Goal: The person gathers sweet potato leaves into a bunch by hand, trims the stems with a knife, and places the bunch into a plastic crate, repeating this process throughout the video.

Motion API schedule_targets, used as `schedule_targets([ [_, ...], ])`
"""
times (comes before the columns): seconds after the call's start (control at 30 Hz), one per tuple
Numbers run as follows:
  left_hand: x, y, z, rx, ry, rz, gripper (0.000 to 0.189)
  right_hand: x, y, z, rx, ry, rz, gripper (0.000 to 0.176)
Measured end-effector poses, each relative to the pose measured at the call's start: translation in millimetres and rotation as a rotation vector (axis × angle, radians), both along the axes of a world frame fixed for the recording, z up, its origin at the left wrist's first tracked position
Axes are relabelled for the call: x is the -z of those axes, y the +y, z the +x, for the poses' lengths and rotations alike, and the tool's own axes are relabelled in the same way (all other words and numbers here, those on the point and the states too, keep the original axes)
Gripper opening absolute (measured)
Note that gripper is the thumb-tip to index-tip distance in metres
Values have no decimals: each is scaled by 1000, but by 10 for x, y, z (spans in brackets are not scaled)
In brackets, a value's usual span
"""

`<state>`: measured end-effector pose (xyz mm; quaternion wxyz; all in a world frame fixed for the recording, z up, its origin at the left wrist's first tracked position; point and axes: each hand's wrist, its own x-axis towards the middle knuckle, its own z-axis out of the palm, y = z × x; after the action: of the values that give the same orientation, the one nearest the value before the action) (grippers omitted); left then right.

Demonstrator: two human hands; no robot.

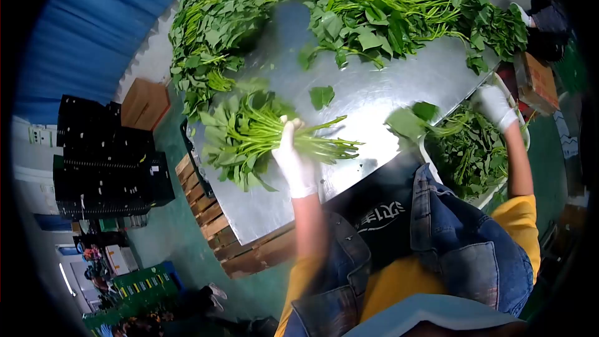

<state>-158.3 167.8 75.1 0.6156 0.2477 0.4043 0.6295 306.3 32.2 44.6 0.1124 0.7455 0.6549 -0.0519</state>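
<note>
My left hand [293, 159], in a white glove, is closed around the stems of a bunch of leafy greens [240, 131]. The leaves fan out to the left over the metal table [262, 212], and the cut stem ends point right. My right hand [495, 107], also gloved in white, is at the far right over a white basket [527, 134] with loose greens [468, 156] in it. Motion blurs its fingers, and I cannot tell whether they hold anything. A blurred leafy sprig [409, 123] hangs over the basket's left edge, left of this hand.
Large heaps of greens [374, 15] line the table's far side and left end [206, 37]. A single leaf [321, 97] lies mid-table. Cardboard box [536, 81] stands beyond the basket. Wooden pallet [215, 228] shows under the table; black crates [103, 162] are stacked left.
</note>
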Motion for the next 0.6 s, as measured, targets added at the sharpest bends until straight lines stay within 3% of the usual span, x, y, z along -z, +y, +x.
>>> schedule_targets([
  [0.1,-37,40,99,-15,-1,-41,30,-181,-207,426,306,-324,134,35],
  [0.17,-18,62,184,19,-16,-22,32,-502,47,132,94,168,468,30],
  [0.27,-99,37,265,137,41,-21,30,-501,906,-172,115,390,669,24],
  [0.37,-172,-1,249,124,52,-35,29,-49,2023,-18,245,710,743,27],
  [0.5,-95,7,134,46,88,-36,35,40,2836,-451,159,388,664,43],
  [0.6,-94,-2,103,7,117,-55,35,189,2952,-893,69,457,752,46],
])
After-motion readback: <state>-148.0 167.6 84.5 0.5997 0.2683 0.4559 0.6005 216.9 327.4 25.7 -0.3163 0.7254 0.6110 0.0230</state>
